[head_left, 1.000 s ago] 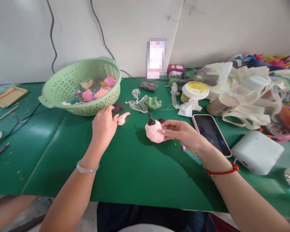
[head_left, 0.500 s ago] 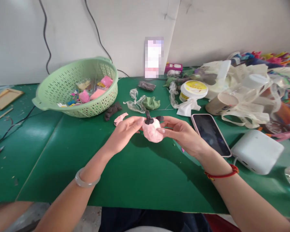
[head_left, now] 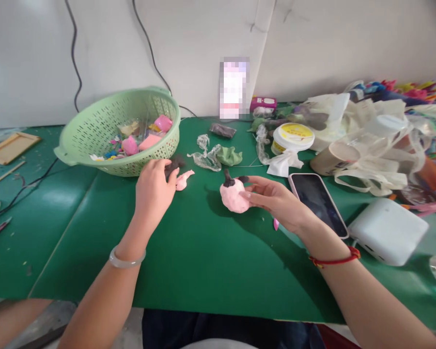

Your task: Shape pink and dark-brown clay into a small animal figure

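Observation:
A rounded pink clay piece (head_left: 235,198) with a dark stem-like top is held above the table by my right hand (head_left: 272,198), its thumb and fingers closed on the right side. Another dark bit of clay (head_left: 243,179) shows by the right fingertips. My left hand (head_left: 154,186) is at the dark clay lump (head_left: 175,165) beside the basket, thumb and fingers closed around part of it. A small pink clay scrap (head_left: 183,181) lies on the table just right of the left thumb.
A green basket (head_left: 94,164) with colourful pieces stands at the back left. Plastic wrap with green clay (head_left: 229,155), a white tub (head_left: 293,137), a phone (head_left: 318,203), a white box-shaped device (head_left: 388,230) and a heap of bags (head_left: 363,111) occupy the back and right.
My left hand has left the pink clay piece and moved left to the dark clay lump. My right hand keeps holding the pink piece at nearly the same spot.

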`<control>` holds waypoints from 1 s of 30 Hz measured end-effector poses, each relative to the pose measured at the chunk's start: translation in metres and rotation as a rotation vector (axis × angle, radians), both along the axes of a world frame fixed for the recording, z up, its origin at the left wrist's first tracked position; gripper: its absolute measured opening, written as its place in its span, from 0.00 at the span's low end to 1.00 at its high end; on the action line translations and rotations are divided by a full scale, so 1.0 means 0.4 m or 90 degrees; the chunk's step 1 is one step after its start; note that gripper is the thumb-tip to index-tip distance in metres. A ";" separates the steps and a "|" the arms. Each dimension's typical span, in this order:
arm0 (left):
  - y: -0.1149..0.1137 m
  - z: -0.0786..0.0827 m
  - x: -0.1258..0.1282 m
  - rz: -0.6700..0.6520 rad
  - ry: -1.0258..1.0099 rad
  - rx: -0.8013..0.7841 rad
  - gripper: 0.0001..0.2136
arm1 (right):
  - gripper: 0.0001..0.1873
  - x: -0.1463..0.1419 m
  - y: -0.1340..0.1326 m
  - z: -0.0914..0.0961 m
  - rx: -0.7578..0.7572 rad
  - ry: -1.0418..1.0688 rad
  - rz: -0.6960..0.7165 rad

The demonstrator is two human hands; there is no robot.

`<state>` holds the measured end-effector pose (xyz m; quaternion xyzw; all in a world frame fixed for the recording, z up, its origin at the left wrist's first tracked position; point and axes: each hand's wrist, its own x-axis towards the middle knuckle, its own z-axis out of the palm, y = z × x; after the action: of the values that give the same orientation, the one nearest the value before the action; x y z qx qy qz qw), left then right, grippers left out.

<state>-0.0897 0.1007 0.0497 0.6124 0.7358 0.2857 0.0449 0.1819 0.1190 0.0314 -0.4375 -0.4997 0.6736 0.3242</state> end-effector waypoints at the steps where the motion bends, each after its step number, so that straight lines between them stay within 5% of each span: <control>1: 0.000 -0.003 -0.003 0.025 0.058 -0.008 0.11 | 0.30 0.001 0.002 -0.002 -0.003 -0.024 0.004; 8: -0.005 -0.006 0.008 0.122 0.158 -0.004 0.11 | 0.31 0.003 0.010 -0.017 0.115 -0.160 -0.017; 15: 0.007 -0.014 0.001 0.094 0.168 -0.106 0.15 | 0.26 0.019 0.015 -0.011 0.255 -0.390 -0.073; 21: -0.001 -0.003 0.000 0.071 0.121 -0.024 0.13 | 0.19 0.014 0.008 -0.001 0.352 -0.314 -0.193; 23: -0.009 0.001 0.014 0.004 0.103 0.079 0.13 | 0.19 0.004 0.002 0.003 0.340 -0.247 -0.199; 27: -0.026 -0.007 0.057 -0.286 0.116 0.302 0.14 | 0.26 -0.018 -0.015 0.012 0.208 -0.031 -0.106; 30: -0.034 -0.016 0.082 -0.440 0.168 0.381 0.16 | 0.24 -0.027 -0.023 0.011 0.163 0.037 -0.041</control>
<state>-0.0570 0.0870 0.0433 0.8386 0.3737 0.3728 -0.1348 0.1710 0.1096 0.0359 -0.3887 -0.5578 0.6057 0.4134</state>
